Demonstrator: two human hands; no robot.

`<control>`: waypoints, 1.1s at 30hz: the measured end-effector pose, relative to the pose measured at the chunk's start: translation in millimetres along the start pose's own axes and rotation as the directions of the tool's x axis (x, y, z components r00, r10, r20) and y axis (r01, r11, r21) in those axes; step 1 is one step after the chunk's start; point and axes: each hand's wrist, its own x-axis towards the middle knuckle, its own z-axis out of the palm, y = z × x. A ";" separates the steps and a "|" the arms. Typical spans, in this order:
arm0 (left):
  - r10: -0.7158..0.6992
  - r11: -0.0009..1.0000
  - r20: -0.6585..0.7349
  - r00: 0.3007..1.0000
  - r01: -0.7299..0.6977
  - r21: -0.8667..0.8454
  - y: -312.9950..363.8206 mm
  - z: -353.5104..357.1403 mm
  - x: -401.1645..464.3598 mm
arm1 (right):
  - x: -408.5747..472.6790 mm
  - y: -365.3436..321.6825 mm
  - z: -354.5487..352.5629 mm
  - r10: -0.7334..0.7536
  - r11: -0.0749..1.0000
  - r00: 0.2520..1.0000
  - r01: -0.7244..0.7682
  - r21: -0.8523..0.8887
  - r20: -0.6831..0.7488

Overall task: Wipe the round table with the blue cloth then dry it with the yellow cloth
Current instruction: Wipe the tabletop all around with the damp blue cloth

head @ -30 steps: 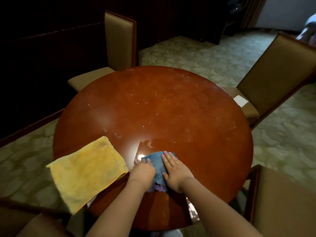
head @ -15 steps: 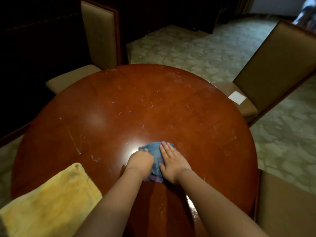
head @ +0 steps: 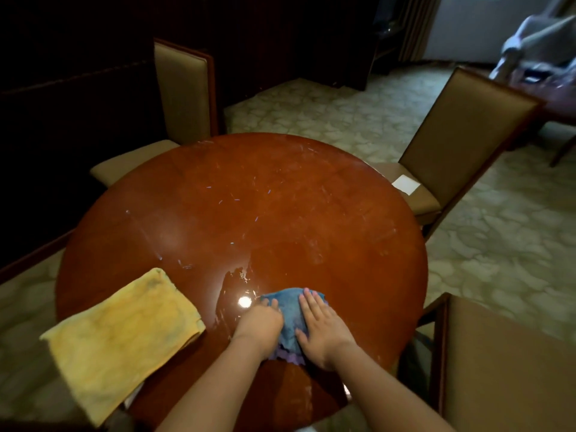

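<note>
Round table (head: 249, 188): blue cloth (head: 288, 319) (bunched) lies near-far; right fingers (head: 308, 302) flat, left fingers (head: 269, 305) gripping.

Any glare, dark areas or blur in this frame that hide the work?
Head view: a small blown-out glare spot on the table beside the left hand; blue cloth and right hand read clearly; upper-left background nearly black; top-right corner smeared with blur; wide-angle bending tilts the chairs.

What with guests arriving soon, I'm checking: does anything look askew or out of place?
The yellow cloth overhangs the round table's near-left edge, partly unsupported. A white paper square lies on the right chair's seat.
</note>
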 end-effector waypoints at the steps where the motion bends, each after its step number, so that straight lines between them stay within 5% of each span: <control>1: 0.002 1.000 0.005 1.000 -0.002 0.003 2.8 -0.9 -2.0 | -4.2 0.1 0.2 0.002 1.000 1.000 -0.001 0.010 -0.002; 24: 0.045 0.989 -0.058 0.997 -0.053 -0.137 -60.3 -55.4 168.3 | 145.2 81.5 -66.6 0.057 0.996 0.998 -0.060 -0.070 -0.039; 33: 0.048 0.991 -0.085 0.995 -0.058 -0.119 -48.2 -39.4 113.4 | 101.4 53.3 -46.7 0.061 0.996 0.998 -0.061 -0.065 -0.003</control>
